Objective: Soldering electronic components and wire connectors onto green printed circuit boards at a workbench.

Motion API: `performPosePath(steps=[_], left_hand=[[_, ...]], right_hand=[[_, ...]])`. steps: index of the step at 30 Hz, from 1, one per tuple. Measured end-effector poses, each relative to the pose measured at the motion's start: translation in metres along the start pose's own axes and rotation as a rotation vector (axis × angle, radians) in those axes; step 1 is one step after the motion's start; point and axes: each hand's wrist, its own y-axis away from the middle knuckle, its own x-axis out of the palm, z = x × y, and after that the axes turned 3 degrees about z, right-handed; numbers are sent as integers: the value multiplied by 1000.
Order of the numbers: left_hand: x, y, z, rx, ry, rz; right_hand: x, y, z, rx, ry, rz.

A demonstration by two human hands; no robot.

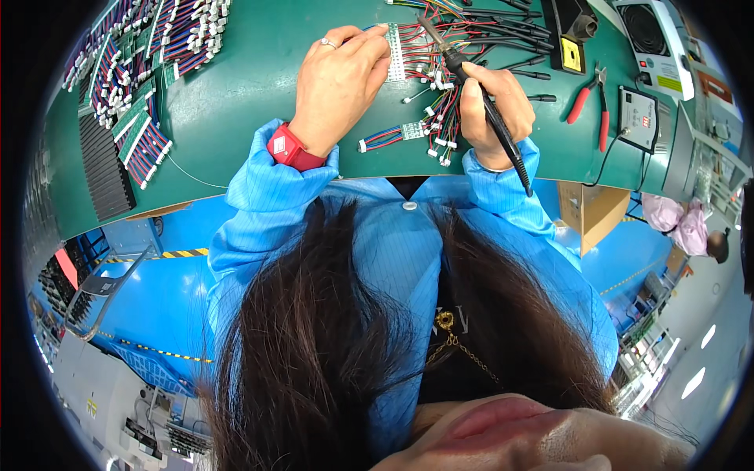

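My right hand [496, 108] is closed around the black handle of a soldering iron [488, 98]. Its tip points up and left, over red and black wires beside a green-and-white circuit board strip [395, 56]. My left hand [344, 85] lies at the strip's left edge with bent fingers pressed together. A bit of blue wire shows by its fingertips; whatever lies under them is hidden. Wires with black plugs [510, 35] fan out right of the strip. White connectors [440, 145] hang in a bunch below it, beside a small wired board [411, 131].
Bundles of wired boards [188, 39] and a black ridged rack [106, 169] fill the green table's left side. To the right are a black soldering stand [572, 39], red-handled pliers [593, 106], a control box [638, 118] and a white fan unit [656, 43]. A cardboard box [605, 216] stands below.
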Motion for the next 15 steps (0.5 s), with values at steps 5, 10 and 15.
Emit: performPosePath(steps=[5,10,15], left_hand=[[2,1,1,-11,7,-14],[-4,-5,1,-13,116,-45],[-8,-12,0,-206,174,-19]], right_hand=[[-6,3,3,225,-82,24],[-9,5,-1,412,-290,-78],[-7,7,1,478,-313,-18]])
